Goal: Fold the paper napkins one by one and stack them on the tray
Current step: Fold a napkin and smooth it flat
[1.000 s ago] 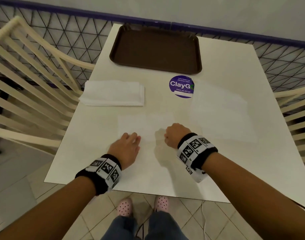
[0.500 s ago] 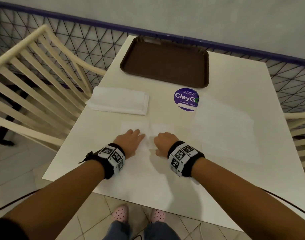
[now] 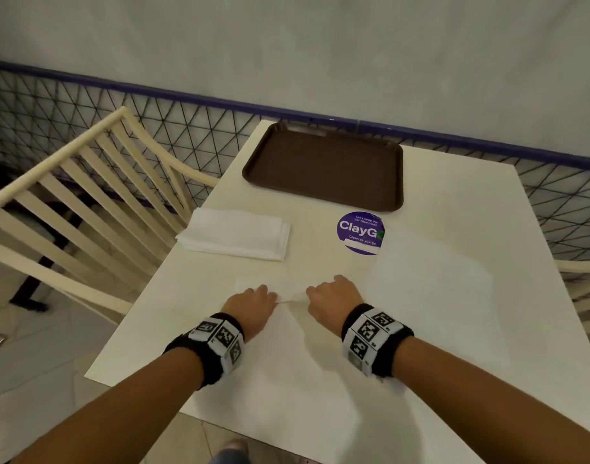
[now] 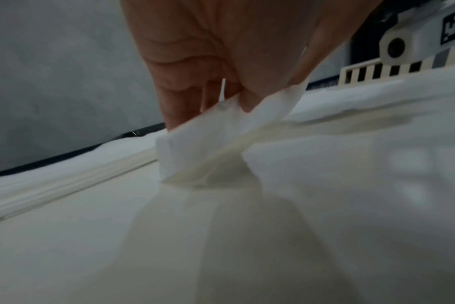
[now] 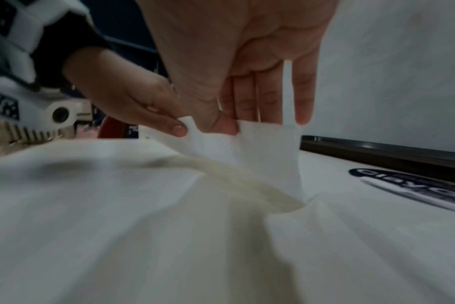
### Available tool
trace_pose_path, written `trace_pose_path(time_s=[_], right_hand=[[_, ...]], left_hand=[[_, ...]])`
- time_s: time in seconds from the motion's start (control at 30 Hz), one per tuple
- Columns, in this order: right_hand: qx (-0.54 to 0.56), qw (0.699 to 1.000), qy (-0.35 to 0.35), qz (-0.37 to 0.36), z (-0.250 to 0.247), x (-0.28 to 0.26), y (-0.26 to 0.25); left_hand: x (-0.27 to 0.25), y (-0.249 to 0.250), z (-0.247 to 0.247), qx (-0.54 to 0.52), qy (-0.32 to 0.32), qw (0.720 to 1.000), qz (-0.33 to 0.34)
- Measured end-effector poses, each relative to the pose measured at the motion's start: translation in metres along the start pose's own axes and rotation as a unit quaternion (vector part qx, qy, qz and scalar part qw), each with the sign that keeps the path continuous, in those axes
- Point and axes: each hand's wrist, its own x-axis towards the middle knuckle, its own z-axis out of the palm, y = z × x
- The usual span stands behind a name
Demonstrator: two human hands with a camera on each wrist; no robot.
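Note:
A single white napkin [image 3: 288, 289] lies on the table in front of me. My left hand [image 3: 257, 298] and right hand [image 3: 327, 293] sit close together on it. In the left wrist view my left hand [image 4: 237, 96] pinches a raised edge of the napkin [image 4: 216, 133] between thumb and fingers. The right wrist view shows my right hand [image 5: 229, 121] pinching the same napkin [image 5: 262, 148], with the left hand [image 5: 133, 102] just beside it. The brown tray [image 3: 323, 165] stands bare at the table's far end. A stack of napkins [image 3: 236, 234] lies to the left.
A round purple sticker [image 3: 360, 232] marks the table between the tray and my hands. A pale flat sheet [image 3: 431, 279] lies to the right. Cream slatted chairs [image 3: 86, 195] stand on both sides, with a mesh fence [image 3: 186, 118] behind.
Both hands have moved closer together and taken hold of the napkin's edge, which now stands up off the table between them. My head has tilted up.

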Motion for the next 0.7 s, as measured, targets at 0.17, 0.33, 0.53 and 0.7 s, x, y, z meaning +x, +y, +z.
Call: trace_pose_path(time_s=[0.17, 0.33, 0.53, 0.7], right_hand=[[0.037, 0.999, 0.009, 0.023, -0.032, 0.016, 0.033], [0.135, 0.986, 0.067, 0.069, -0.079, 0.062, 0.046], [0.195, 0.965, 0.127, 0.124, -0.121, 0.108, 0.034], [0.171, 0.968, 0.114, 0.141, -0.096, 0.131, 0.004]], left_hand=[[0.014, -0.044, -0.042, 0.019, 0.002, 0.996, 0.083], [0.040, -0.105, -0.107, 0.011, 0.047, 0.996, 0.071], [0.048, -0.166, -0.158, 0.074, 0.115, 0.990, 0.035], [0.050, -0.198, -0.121, 0.084, 0.111, 0.988, 0.066]])
